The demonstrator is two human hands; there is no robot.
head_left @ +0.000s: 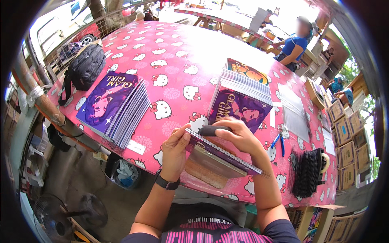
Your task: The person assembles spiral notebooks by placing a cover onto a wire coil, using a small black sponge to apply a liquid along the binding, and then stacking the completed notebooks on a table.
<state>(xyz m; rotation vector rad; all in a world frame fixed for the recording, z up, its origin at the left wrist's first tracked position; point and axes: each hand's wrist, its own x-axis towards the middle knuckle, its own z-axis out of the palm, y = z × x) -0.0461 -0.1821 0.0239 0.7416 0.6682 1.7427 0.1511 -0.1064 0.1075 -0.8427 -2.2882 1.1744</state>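
A spiral notebook (233, 157) with a purple cover stands tilted in front of me, coil edge up. The left end of its coil is pinched between the thumb and fingers of my left hand (176, 146), which wears a black watch on the wrist. My right hand (240, 135) is closed around a dark, rounded, handle-like tool (213, 130) just above the coil's left part; the tool's working end is hidden. A spare length of coil sticks out at the notebook's right end. Under the notebook lies a worn wooden board (206, 173).
A stack of bound notebooks (117, 103) lies left, beside a black bag (86, 67). Another notebook stack (243, 93) stands ahead. Blue-handled pliers (278, 141), black coils (306, 173) and clear sheets (295, 111) lie right. A person in blue (292, 49) sits at the far right.
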